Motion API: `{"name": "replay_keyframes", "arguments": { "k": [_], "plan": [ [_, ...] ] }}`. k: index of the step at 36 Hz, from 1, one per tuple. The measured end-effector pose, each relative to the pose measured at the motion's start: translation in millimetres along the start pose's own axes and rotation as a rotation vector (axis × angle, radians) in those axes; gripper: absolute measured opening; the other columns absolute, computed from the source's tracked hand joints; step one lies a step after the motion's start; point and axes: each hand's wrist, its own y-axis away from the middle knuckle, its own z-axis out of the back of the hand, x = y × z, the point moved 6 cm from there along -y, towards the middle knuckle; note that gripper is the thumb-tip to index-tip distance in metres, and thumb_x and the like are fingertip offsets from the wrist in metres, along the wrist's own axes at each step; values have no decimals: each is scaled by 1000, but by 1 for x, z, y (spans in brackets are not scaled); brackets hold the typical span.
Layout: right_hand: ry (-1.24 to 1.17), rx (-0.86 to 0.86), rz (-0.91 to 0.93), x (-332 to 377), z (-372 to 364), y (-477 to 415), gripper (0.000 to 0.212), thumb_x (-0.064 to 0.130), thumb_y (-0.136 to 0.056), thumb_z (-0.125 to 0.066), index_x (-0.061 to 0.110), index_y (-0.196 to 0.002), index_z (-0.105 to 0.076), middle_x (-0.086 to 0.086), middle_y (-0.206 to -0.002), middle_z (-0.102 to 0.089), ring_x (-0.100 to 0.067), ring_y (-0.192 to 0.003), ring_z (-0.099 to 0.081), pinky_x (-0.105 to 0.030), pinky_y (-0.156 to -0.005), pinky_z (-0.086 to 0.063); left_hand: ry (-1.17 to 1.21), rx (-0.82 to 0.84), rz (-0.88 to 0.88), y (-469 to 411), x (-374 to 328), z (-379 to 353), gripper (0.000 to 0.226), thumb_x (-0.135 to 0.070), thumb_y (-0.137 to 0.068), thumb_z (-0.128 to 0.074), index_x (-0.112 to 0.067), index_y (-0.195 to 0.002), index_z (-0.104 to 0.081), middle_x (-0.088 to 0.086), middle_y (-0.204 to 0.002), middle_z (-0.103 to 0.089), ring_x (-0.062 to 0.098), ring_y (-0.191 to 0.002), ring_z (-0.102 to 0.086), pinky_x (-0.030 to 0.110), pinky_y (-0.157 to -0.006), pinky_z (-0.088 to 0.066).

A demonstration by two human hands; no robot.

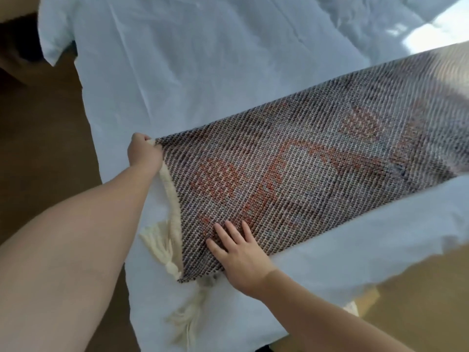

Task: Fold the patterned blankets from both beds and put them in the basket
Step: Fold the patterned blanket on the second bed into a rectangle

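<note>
Standing beside the bed, I judge that the person is in the folding step with one patterned blanket. The blanket lies as a long band on the pale sheet, from its near end at about 7 o'clock to the far end at 2 o'clock, where the view is blurred. How many layers it has, I cannot tell. No basket is to be seen from here, and no second blanket.

The left hand is at 9 o'clock of the blanket's near end. Its arm is stretched almost straight, and the fingers are curled round the upper corner, pinching it together with the cream fringe, which hangs along the short edge toward 6 o'clock. The corner seems a little lifted from the sheet. The right hand lies flat on the cloth near the lower corner, at about 6 o'clock, palm down, with the fingers straight and spread toward 12 o'clock. It grasps nothing and only presses the weave down.

The next move, I think, asks the left hand to carry its corner over toward the far end, while the right hand holds the lower edge against sliding. The edges must meet evenly, and the loose tassels could get caught inside the fold.
</note>
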Motion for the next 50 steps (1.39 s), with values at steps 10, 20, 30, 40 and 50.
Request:
{"name": "replay_keyframes", "arguments": {
  "k": [10,20,30,40,50],
  "plan": [
    [47,-20,-36,-80,2,35,80,69,-88,-1,22,-153,1,-7,-159,13,-25,-142,25,-46,-113,19,-617,139,-360,80,-41,-67,71,-49,-97,-28,-11,-151,-2,12,-160,4,28,-147,6,43,-119,3],
    [90,-113,-730,-326,17,133,87,71,-85,-2,17,-153,4,-6,-160,12,-26,-147,11,-48,-118,5,-679,195,-324,102,-27,-104,72,-58,-95,-13,-17,-152,4,10,-160,10,27,-146,9,47,-118,5],
    [24,-134,-434,-233,18,106,82,69,-87,2,19,-152,7,-12,-159,14,-30,-145,16,-45,-117,9,-489,128,47,117,0,-69,74,-53,-95,-33,-15,-152,-3,18,-158,0,35,-145,-4,49,-118,-9],
    [47,-222,75,-43,-14,35,73,57,-85,-48,15,-143,-41,-19,-150,-35,-38,-139,-31,-56,-111,-17,-74,81,149,72,0,-23,57,-26,-90,-59,-1,-134,-34,17,-130,-50,35,-113,-52,39,-92,-44],
    [18,-300,51,4,-13,-9,71,35,-73,-74,11,-136,-51,-20,-142,-46,-44,-129,-43,-59,-105,-34,84,111,48,27,-14,-24,61,-19,-92,-58,-12,-144,-26,9,-140,-43,25,-122,-46,29,-94,-37]
  ]
}}
